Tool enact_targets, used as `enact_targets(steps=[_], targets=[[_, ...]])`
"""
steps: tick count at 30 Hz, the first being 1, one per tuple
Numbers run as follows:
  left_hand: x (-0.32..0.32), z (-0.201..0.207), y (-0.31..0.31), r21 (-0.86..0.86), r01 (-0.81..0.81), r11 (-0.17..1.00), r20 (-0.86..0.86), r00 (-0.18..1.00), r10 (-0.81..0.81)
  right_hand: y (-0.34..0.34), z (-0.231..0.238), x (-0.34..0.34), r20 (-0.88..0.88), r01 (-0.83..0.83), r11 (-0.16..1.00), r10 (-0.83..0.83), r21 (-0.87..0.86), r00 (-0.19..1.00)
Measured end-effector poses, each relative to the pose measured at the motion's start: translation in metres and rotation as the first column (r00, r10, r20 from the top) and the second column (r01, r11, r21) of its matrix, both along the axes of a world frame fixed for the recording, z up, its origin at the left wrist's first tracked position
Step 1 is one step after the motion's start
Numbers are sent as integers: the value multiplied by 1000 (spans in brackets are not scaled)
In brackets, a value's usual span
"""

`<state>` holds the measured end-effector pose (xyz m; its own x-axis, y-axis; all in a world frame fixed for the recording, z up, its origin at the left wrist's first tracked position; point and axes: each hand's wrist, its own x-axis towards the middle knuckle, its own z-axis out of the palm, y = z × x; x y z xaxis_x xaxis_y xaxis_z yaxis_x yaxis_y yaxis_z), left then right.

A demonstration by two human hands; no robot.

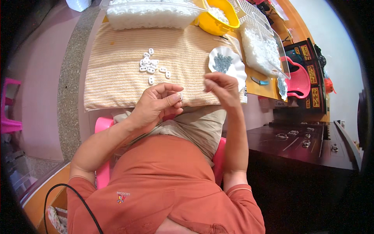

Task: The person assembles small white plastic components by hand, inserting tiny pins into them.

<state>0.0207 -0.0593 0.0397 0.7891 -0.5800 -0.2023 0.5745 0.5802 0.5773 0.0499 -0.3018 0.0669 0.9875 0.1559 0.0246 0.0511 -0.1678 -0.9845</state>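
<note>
The left hand (159,102), fingers curled, pinches a small white piece (180,96). At its three o'clock, the right hand (226,89) bends its fingers inward; whether they grip anything, I cannot tell. White two-holed pieces (150,70) lie on a striped towel (117,70) at the left hand's eleven o'clock; a white plate (238,73) sits at the right hand's twelve.

Parts (147,61) on towel (113,70) — plate (239,75) right
</note>
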Motion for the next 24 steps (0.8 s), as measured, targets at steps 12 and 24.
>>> enact_targets(steps=[12, 24], targets=[[-1, -4, -2, 45, 18, 999, -23, 1000, -17, -105, -11, 64, 275, 315, 655, -166, -687, 947], [-1, -3, -1, 60, 36, 998, -22, 999, -34, -94, -6, 70, 188, 274, 437, -230, -857, 955]])
